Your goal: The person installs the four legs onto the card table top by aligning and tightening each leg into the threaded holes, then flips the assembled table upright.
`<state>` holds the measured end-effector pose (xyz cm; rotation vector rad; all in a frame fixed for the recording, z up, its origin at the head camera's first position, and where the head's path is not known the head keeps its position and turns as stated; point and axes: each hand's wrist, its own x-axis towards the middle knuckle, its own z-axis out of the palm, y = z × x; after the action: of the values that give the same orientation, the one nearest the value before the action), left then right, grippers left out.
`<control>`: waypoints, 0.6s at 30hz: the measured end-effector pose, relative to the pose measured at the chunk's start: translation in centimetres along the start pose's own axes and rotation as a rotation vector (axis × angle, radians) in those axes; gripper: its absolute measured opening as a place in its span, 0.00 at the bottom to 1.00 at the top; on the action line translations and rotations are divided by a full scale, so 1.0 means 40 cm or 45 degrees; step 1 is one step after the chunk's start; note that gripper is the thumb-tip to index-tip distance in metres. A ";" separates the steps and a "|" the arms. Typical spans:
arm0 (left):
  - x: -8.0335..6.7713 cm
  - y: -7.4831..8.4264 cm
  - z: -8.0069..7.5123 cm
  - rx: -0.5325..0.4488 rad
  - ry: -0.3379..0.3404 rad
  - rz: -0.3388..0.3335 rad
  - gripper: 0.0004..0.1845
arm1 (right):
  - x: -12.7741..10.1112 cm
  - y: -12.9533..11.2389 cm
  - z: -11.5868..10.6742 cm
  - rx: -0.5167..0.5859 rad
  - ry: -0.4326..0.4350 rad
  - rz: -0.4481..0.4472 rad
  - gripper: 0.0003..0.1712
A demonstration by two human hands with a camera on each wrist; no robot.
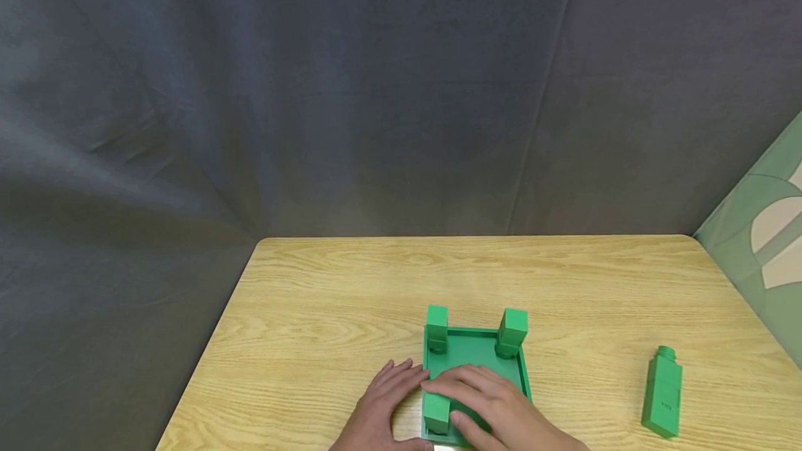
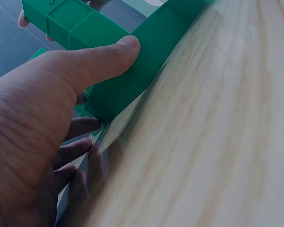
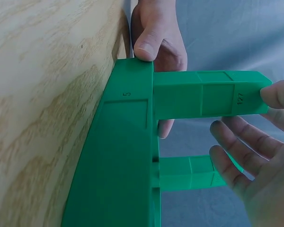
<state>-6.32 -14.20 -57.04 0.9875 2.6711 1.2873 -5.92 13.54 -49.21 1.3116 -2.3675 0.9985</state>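
Observation:
A shallow square green base (image 1: 479,348) with a raised rim lies on the table, upright square posts at its corners. At its near left corner stands one post (image 1: 436,410), with small raised marks on its side in the right wrist view. My left hand (image 1: 381,409) holds the base at this corner, thumb (image 2: 125,49) on its front side and fingers along the left. My right hand (image 1: 498,406) pinches the post's top end between thumb and forefinger, other fingers loosely bent. That hand hides the near right corner.
Two more green posts stand at the far left (image 1: 437,326) and far right (image 1: 514,328) corners. A loose green post (image 1: 662,394) with a round threaded-looking end lies to the right on the wooden table (image 1: 326,284). Dark cloth (image 1: 388,103) hangs behind.

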 end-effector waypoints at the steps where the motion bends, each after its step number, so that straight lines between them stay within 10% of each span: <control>1: 0.000 -0.001 0.000 0.007 0.003 0.006 0.48 | 0.000 0.001 0.001 0.001 0.000 -0.002 0.34; 18: -0.003 -0.009 0.004 0.068 0.032 0.049 0.47 | 0.001 0.008 -0.003 0.067 -0.029 -0.013 0.35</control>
<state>-6.36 -14.32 -57.44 1.0412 2.7316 1.2499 -6.19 13.73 -49.24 1.3593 -2.3643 1.0549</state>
